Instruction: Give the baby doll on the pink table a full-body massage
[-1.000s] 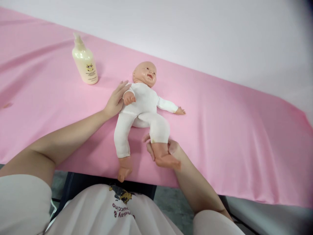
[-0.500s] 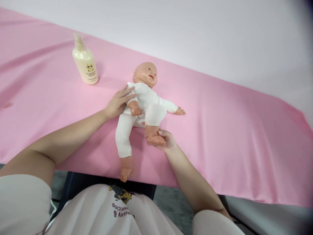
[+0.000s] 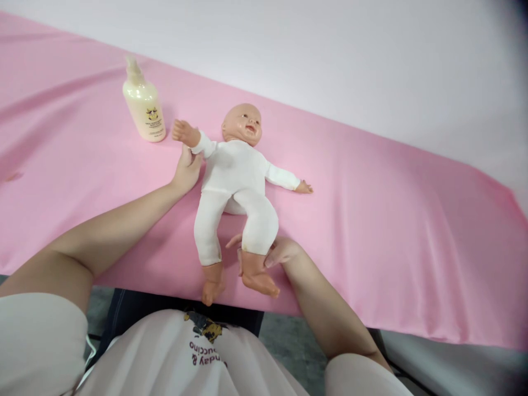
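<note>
A baby doll point(image 3: 237, 165) in a white cloth suit lies on its back, head toward the far side and feet toward me. My left hand point(image 3: 188, 170) is closed around its arm at the left, under the white sleeve, with that arm raised outward. Around the lower part of the doll's right-side leg, just above the foot, curls my right hand point(image 3: 282, 250); some of its fingers show behind the leg. The doll's other arm stretches out flat to the right, and its other leg lies straight, the foot near the front edge.
A pale yellow pump bottle point(image 3: 146, 110) with a cow label stands upright at the back left, close to the doll's raised hand. The pink cloth point(image 3: 371, 231) has folds at both sides. Behind it is a white surface point(image 3: 330, 55).
My left hand has swung the doll's arm from across its body out to the left. My right hand has brought the bent leg down toward me, straightening it.
</note>
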The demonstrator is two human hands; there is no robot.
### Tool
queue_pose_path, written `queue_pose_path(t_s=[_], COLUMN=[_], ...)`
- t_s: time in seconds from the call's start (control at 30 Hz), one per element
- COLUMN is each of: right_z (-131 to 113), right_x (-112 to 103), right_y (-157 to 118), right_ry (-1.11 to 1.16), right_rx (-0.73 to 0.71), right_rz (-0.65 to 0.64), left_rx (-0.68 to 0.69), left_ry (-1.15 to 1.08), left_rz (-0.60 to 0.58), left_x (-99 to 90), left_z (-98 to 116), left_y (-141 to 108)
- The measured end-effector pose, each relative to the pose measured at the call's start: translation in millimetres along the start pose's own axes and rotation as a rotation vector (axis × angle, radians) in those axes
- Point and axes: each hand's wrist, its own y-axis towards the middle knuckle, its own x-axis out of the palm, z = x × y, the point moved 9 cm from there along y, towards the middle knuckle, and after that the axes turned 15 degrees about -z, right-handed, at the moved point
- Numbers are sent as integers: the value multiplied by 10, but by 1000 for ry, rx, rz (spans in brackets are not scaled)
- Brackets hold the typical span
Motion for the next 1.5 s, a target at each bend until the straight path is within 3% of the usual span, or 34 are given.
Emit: queue_pose_path(t_s=[0.13,0.23,0.37,0.7,0.77,0.87,0.97,1.3,1.5], right_z=[-8,35,88,40,27,-95,-169,-245,-130], right_x=[41,27,73,209,156,77,-117,-524,-519], right_y=[42,43,38,-23,-31,-40,-71,-207,-208], right_ry=[-134,-202,-223,-81,-20,53,124,300,315], right_rx=[92,176,231,126,43,-208,-354,-443,-342], right_rz=[-31,-44,-136,-300,-256,-199,-8,435,473], left_rx=[-114,-154,-115,-82,-23,71,148,260,228], left_ry=[-119,-216,-210,-67,-49,-14,39,175,108], left_rz=[114,137,110,75,36,-60,-126,-256,-238], left_x=[-77,-82,-67,-35,-4,74,120,247,223], left_z=[-333,-464,-422,-152,-46,112,243,493,493], left_y=[-19,-14,20,-30,-12,14,9,-41,-45])
